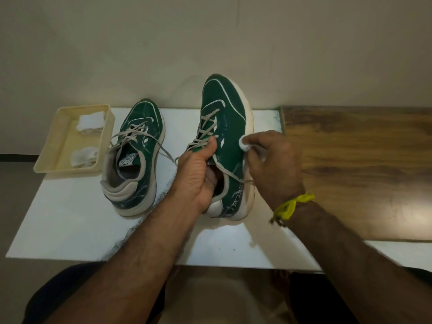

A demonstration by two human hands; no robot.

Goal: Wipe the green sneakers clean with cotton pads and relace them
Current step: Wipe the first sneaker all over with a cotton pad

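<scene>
Currently my left hand point(198, 174) grips the right sneaker point(224, 146) by its tongue, toe pointing away. My right hand point(273, 164) pinches a cotton pad point(244, 144) against its right flank, so I'd wipe lengthwise.

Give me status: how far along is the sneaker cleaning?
Early. Nothing looks finished. In hand: left hand grips the right sneaker while right hand presses a cotton pad to its side. Left: the other sneaker sits untouched, laces loose; more pads wait in the tray.
</scene>
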